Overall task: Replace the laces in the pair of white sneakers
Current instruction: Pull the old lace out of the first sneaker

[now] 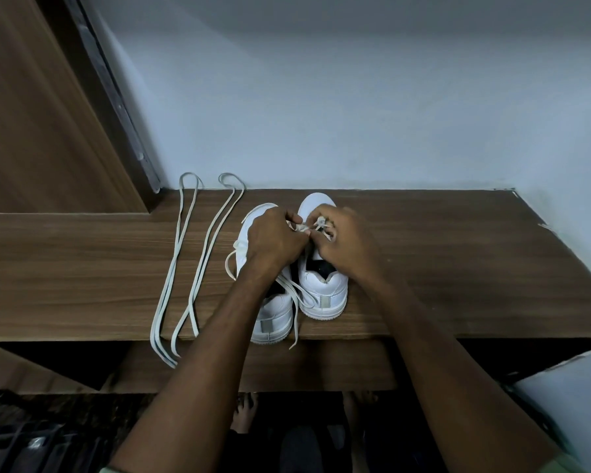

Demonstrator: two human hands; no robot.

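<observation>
No legible text, brand, number or sign anywhere. Grey heel tabs on both white sneakers (pixel 321 268), on the near side of the fingers (pixel 301 230), look blank; any marking there is too small to read.

matt wood-grain shelf (pixel 440 254) — smooth white sneakers (pixel 325 295)

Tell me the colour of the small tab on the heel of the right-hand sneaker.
Pale grey, on the white heel of the right-hand sneaker; the tab shows in the head view.
</observation>
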